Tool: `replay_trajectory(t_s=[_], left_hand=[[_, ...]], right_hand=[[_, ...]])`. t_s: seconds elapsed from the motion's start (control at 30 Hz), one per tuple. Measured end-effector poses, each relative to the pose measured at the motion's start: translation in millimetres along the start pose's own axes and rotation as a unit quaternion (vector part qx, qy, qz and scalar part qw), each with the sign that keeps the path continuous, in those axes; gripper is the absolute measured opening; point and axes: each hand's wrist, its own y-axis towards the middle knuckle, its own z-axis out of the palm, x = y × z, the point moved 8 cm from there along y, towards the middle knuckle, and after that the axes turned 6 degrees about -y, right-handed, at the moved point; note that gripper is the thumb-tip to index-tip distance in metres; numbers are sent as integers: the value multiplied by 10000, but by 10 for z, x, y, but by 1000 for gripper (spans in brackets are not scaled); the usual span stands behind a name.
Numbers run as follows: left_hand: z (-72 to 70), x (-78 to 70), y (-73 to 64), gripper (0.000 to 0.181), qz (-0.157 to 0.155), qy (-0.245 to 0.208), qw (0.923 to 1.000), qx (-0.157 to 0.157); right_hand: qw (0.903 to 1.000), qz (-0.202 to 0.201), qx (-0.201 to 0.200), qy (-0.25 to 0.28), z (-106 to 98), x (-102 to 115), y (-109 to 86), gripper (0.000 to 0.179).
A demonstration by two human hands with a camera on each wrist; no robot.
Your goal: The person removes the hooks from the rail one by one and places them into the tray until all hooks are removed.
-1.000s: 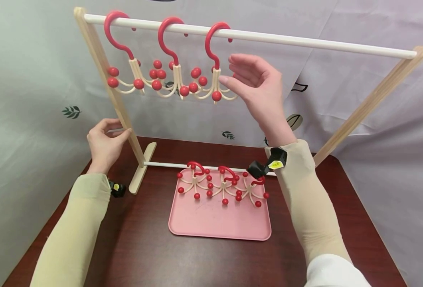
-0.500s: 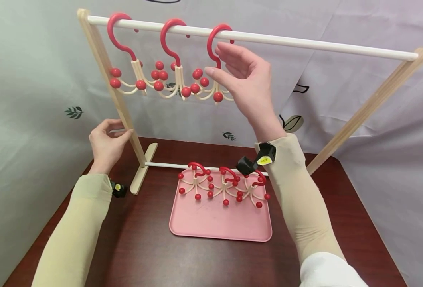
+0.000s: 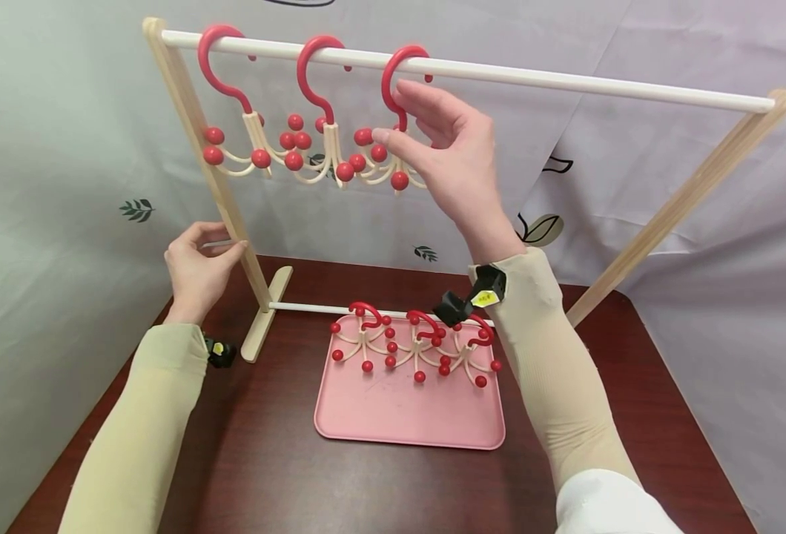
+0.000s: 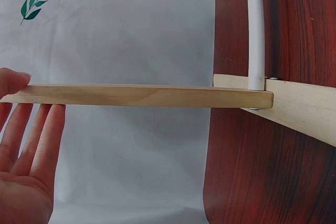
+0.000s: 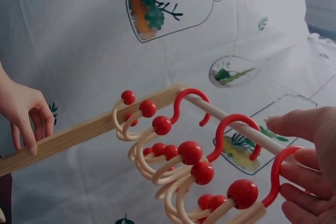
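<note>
Three octopus-style hangers with red hooks and red-balled wooden arms hang from the white top rod [image 3: 566, 78]. Beside the rightmost hanging hanger [image 3: 388, 85] is my right hand [image 3: 460, 152], its thumb in front and fingers spread apart from the thumb. In the right wrist view, the fingers of that right hand [image 5: 310, 174] lie against the red hook [image 5: 275, 179]. My left hand [image 3: 199, 271] grips the rack's left wooden post [image 3: 196, 122]. The left wrist view has the thumb above this post [image 4: 147, 96] and several fingers below it.
A pink tray [image 3: 406, 426] on the dark wooden table [image 3: 266, 460] bears three more hangers [image 3: 416, 345]. Behind it runs the rack's lower white rod [image 3: 313, 306]. The right post [image 3: 687, 200] slants down at the right. A patterned cloth [image 3: 339, 230] hangs behind.
My right hand has moved left and up, onto the rightmost hanging hanger's hook. That hanger has shifted slightly left over the last half second. The left hand stays on the post.
</note>
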Motion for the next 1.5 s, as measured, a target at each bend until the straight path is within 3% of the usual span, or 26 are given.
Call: replay_trajectory(t_s=[0.27, 0.57, 1.03, 1.23, 1.5], left_hand=[[0, -8, 0, 34, 22, 18, 10000, -7], [4, -8, -3, 36, -12, 60, 10000, 12], [5, -21, -14, 35, -27, -43, 10000, 25], [30, -27, 0, 35, -51, -76, 9999, 59], [34, -20, 8, 34, -44, -70, 10000, 40]], right_hand=[[9998, -80, -73, -174, -27, -4, 5, 51], [9985, 23, -535, -94, -131, -44, 71, 40], [9955, 520, -600, -521, -75, 4, 159, 23], [9952, 364, -720, -547, -138, 20, 177, 14], [9915, 255, -1233, -332, -298, 74, 109, 12]])
